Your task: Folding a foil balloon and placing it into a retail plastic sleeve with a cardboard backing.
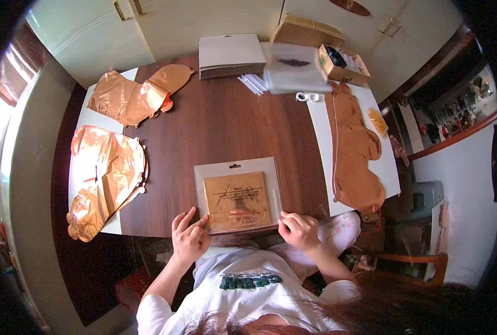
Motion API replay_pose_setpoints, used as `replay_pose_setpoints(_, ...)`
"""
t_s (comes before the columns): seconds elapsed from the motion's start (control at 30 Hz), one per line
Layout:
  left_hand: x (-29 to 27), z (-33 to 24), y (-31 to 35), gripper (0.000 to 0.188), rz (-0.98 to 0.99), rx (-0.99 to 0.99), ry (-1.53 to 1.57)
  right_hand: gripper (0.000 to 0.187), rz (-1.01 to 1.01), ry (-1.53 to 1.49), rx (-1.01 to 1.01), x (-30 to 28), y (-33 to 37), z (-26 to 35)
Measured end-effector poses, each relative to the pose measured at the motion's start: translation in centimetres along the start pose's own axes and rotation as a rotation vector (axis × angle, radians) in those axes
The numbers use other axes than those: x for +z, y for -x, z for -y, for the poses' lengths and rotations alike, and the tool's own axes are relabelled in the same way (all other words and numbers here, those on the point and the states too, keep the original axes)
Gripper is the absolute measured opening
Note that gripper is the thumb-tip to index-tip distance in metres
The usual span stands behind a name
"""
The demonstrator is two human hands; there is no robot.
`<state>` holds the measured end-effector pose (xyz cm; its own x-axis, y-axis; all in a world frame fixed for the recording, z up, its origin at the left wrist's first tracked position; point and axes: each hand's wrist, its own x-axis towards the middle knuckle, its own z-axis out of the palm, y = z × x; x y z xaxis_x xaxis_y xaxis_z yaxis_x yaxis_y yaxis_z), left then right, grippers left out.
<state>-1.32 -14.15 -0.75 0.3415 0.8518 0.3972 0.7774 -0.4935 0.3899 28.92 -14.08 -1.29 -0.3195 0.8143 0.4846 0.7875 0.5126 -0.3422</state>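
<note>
A flat package [199, 190] lies on the table in front of me, its clear sleeve around a pale card with a hanging slot at the top. Within it, a folded gold foil sheet [235, 192] bears dark print, and a thin white straw [276, 200] runs along the right side. My left hand [190, 237] is closed at the package's lower left corner, fingers bent. At the lower right edge, my right hand [300, 230] pinches the sleeve with curled fingers. Both hands are at the near table edge.
Copper foil balloons [111, 167] lie flat in piles at the left, and more foil balloons [352, 151] at the right. Along the back are a card stack [231, 56], white straws [253, 84], clear sleeves [293, 75], tape rolls [307, 97] and an open box [344, 70].
</note>
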Motion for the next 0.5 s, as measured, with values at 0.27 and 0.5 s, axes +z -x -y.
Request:
replay_pose_setpoints(0.27,1.3,0.2,-0.3,0.008,-0.121,-0.005,-0.026,0.020,-0.021,0.024,0.111,0.6,-0.3,0.9)
replay_pose_setpoints(0.5,1.3,-0.1,-0.4,0.009,-0.109,-0.053,-0.028,0.019,-0.010,0.075,0.227,1.1,-0.2,1.3)
